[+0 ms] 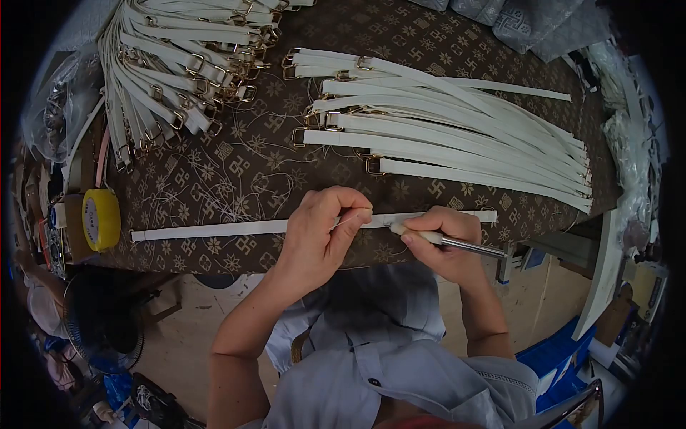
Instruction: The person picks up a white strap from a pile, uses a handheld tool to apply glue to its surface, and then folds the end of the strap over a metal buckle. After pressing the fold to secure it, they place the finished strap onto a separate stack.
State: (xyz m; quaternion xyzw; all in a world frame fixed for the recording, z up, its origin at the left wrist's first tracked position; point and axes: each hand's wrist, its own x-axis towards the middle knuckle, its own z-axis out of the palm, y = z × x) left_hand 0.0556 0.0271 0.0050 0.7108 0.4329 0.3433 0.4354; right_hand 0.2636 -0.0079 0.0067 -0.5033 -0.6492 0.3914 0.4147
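A white strap [246, 229] lies lengthwise near the front edge of the table, passing under both hands. My left hand [321, 232] is closed over its middle, thumb and forefinger pinching a fine pale thread [344, 220]. To the right, my right hand [450, 239] grips a pen-like tool [464, 246] with a pale front part and a silver shaft. The shaft points right, past the table edge, while the tool's pale end is close over the strap between my hands. The strap's right end [486, 216] shows beyond my right hand.
White straps with gold buckles [457, 132] are spread at the back right; a thick bundle of buckled straps [179, 64] lies back left. Loose thread ends [221, 196] litter the patterned brown cloth [250, 164]. A yellow tape roll [101, 219] stands at the left edge, above a fan [103, 322].
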